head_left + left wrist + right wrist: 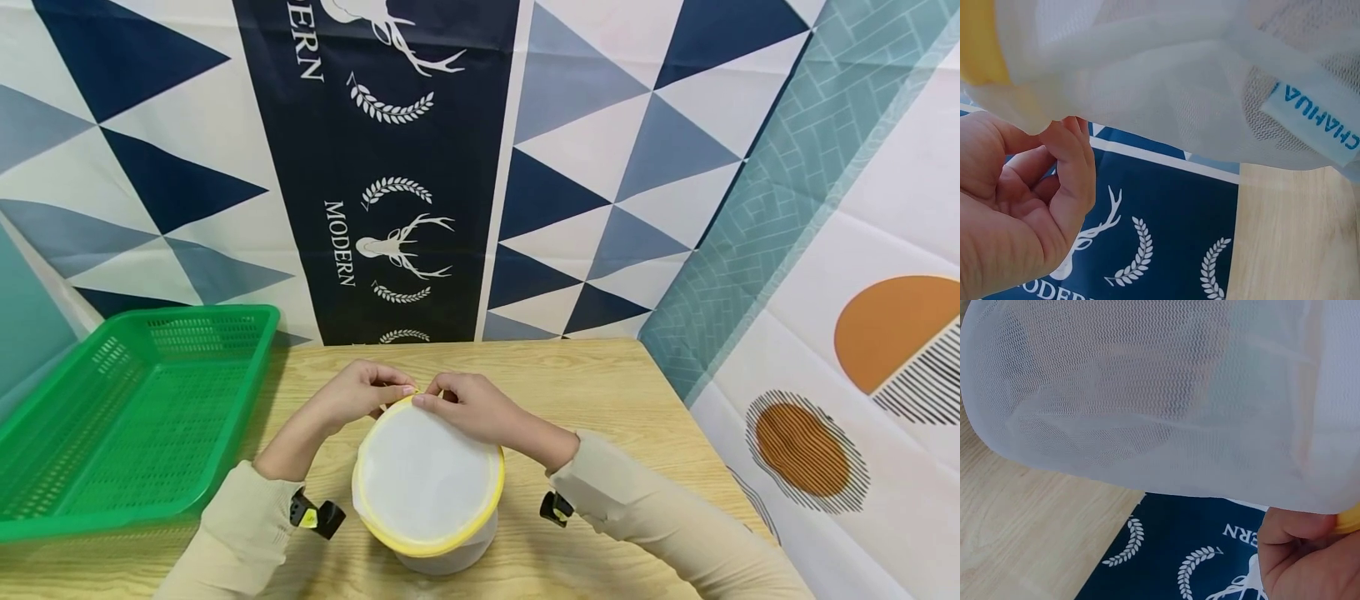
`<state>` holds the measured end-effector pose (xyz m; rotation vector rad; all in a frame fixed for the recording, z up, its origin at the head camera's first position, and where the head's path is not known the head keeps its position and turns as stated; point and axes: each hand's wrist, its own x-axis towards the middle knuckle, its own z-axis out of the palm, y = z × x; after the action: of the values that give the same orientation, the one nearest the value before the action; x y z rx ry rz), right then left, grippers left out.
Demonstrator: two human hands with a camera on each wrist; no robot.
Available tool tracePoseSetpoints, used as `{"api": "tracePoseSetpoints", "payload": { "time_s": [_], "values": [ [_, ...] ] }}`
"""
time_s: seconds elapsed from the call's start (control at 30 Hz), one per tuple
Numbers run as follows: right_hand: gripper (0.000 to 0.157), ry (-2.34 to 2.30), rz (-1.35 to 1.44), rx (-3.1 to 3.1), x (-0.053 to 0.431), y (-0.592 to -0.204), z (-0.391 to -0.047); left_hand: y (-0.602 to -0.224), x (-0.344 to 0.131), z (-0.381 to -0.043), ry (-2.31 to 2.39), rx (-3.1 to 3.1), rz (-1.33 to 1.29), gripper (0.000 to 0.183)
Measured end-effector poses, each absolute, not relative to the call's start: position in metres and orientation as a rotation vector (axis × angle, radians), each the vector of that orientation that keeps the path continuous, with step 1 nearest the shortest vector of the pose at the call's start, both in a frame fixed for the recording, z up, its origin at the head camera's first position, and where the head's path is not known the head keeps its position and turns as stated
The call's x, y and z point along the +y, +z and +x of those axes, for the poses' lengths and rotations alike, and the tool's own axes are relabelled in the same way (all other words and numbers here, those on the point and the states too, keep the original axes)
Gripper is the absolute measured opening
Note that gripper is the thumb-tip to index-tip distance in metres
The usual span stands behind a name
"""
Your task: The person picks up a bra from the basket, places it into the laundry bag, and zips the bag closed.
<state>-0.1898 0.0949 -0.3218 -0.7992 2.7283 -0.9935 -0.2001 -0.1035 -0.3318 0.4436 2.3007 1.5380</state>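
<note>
A white mesh laundry bag with a yellow-trimmed round top stands on the table in the middle of the head view. My left hand pinches the far edge of its yellow rim between thumb and fingers. Right beside it, my right hand grips the same stretch of rim, thumb on top. In the left wrist view, the bag's sheer side wall carries a tag with blue letters. The right wrist view shows the bag's mesh side bulging outward, with the right thumb at the yellow rim.
A green plastic basket with slotted sides sits on the left of the wooden table. Patterned cloth hangs behind the table's far edge, and another printed sheet hangs at the right.
</note>
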Motion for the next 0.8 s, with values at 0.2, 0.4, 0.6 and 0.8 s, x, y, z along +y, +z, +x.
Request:
{"api": "tracePoseSetpoints", "payload": {
  "time_s": [0.2,0.4,0.6,0.8],
  "values": [
    [0.023,-0.995,-0.801,2.727,0.0952,-0.3245,-0.1903,-0.3329,-0.1023,-0.2008,1.556,2.281,0.404,0.029],
    [0.023,-0.986,-0.812,2.737,0.0953,-0.3256,-0.19,-0.3344,-0.1033,-0.2009,1.555,2.279,0.42,0.028],
    [0.023,-0.974,-0.804,2.737,0.0951,-0.3249,-0.1892,-0.3364,-0.1036,-0.2022,1.561,2.287,0.431,0.027],
    [0.024,-0.978,-0.782,2.729,0.0953,-0.324,-0.1879,-0.337,-0.1042,-0.2024,1.556,2.297,0.429,0.023]
  ]
}}
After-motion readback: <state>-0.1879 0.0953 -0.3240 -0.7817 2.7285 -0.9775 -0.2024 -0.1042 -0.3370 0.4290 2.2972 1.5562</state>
